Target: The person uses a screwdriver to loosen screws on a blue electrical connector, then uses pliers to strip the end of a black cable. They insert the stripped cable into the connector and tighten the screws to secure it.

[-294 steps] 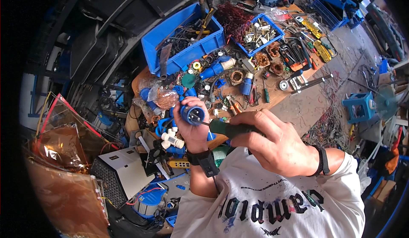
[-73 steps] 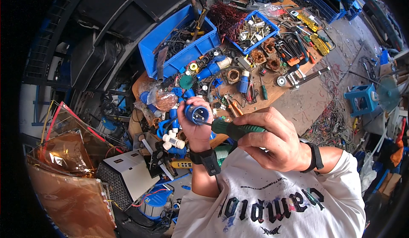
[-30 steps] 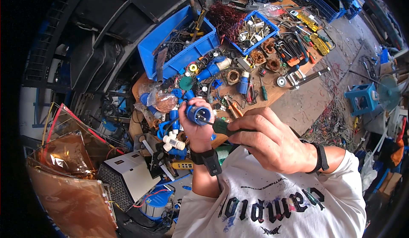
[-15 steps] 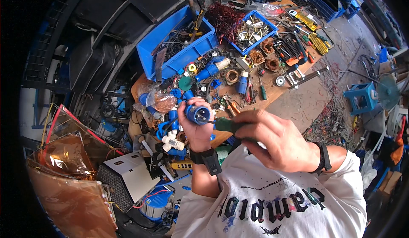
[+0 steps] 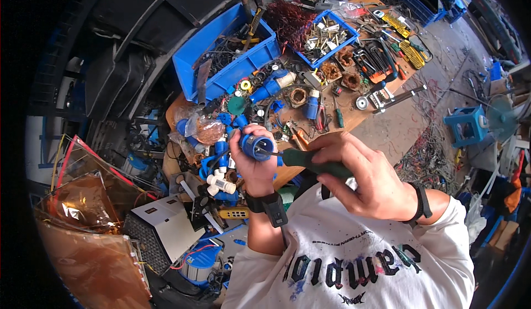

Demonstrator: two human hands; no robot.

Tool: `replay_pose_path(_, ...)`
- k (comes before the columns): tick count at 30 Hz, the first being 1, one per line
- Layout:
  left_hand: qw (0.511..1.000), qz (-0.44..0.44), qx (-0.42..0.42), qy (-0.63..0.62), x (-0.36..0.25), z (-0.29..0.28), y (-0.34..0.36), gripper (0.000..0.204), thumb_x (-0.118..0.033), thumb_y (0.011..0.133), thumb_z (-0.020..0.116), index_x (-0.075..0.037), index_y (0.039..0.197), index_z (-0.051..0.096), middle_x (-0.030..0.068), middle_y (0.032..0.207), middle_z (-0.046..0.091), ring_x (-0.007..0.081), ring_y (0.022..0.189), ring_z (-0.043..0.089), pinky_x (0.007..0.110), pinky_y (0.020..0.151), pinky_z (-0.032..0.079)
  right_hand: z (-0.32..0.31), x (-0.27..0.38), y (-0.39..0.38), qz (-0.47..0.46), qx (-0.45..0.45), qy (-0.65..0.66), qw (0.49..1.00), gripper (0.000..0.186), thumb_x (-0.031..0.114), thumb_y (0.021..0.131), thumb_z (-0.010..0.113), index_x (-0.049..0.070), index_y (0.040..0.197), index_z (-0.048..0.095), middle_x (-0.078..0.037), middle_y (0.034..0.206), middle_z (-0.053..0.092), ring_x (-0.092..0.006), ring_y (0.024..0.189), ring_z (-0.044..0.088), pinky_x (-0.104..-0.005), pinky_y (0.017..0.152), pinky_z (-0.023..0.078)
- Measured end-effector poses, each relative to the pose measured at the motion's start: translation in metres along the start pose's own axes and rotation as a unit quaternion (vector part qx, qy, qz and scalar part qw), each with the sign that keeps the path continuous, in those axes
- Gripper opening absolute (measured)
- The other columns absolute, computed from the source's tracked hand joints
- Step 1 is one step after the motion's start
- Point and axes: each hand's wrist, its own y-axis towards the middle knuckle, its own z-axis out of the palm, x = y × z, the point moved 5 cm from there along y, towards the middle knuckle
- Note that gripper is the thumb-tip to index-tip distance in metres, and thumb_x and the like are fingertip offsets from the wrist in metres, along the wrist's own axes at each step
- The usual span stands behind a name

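Note:
My left hand (image 5: 254, 172) is wrapped around a round blue industrial plug (image 5: 250, 146), its open end turned up and to the right. Metal pins show inside the collar. Between the fingers and thumb of my right hand (image 5: 376, 184) is the dark green handle of a screwdriver (image 5: 298, 159). Its thin shaft reaches into the plug's open end; the tip's exact contact is too small to make out. Beyond my left hand lie blue plug parts and a clear plastic bag (image 5: 206, 130) of copper-coloured pieces. White cylindrical fittings (image 5: 222, 184) sit beside my left wrist.
A large blue crate (image 5: 229, 68) of cables and tools stands on the wooden table (image 5: 359, 118). Behind it is a smaller blue tray (image 5: 321, 61) of metal pins. Pliers (image 5: 298, 137), another green screwdriver (image 5: 338, 115) and a blue-capped connector (image 5: 312, 105) lie nearby.
My right hand's fingers have shifted along the screwdriver, and more of its green handle shows. The shaft still reaches into the plug, which my left hand keeps holding. The whole view has shifted slightly.

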Motion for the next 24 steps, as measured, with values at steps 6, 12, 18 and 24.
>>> replay_pose_path(6, 1.0, 0.016, -0.01, 0.01, 0.01, -0.001, 0.011, 0.017, -0.015, 0.081, 0.066, -0.006, 0.088, 0.053, 0.0031, 0.083, 0.058, 0.0143, 0.078, 0.054, 0.029, 0.079, 0.048, -0.017, -0.017, 0.001, -0.042, 0.047, 0.014, 0.998, 0.036, 0.01, 0.079, 0.069, 0.004, 0.11, 0.052, -0.015, 0.112, 0.055, -0.0358, 0.101, 0.056, -0.0437, 0.081, 0.048)
replay_pose_path(12, 0.997, 0.068, -0.036, 0.022, 0.02, -0.007, 0.03, 0.017, -0.014, 0.08, 0.067, -0.006, 0.087, 0.054, 0.003, 0.083, 0.059, 0.0146, 0.078, 0.056, 0.03, 0.077, 0.049, -0.038, -0.071, -0.004, 0.121, 0.021, -0.029, 0.992, 0.045, 0.028, 0.083, 0.069, 0.0, 0.113, 0.051, -0.017, 0.103, 0.056, -0.0356, 0.083, 0.062, -0.0418, 0.065, 0.052)
replay_pose_path(18, 0.989, 0.11, -0.074, 0.065, 0.035, -0.019, 0.053, 0.017, -0.014, 0.081, 0.067, -0.007, 0.087, 0.054, 0.0023, 0.084, 0.059, 0.0146, 0.078, 0.055, 0.031, 0.077, 0.049, -0.063, -0.114, 0.002, 0.021, 0.046, 0.083, 0.995, 0.03, 0.002, 0.079, 0.064, 0.005, 0.107, 0.054, -0.013, 0.109, 0.053, -0.033, 0.089, 0.06, -0.0397, 0.072, 0.052)
replay_pose_path(24, 0.975, 0.162, -0.115, 0.102, 0.048, -0.032, 0.076, 0.016, -0.014, 0.081, 0.067, -0.006, 0.085, 0.053, 0.003, 0.084, 0.059, 0.0162, 0.079, 0.055, 0.031, 0.076, 0.049, -0.08, -0.158, 0.002, 0.023, 0.013, 0.18, 0.983, 0.025, 0.01, 0.08, 0.069, 0.007, 0.101, 0.057, -0.011, 0.106, 0.055, -0.0322, 0.096, 0.057, -0.0401, 0.081, 0.048)
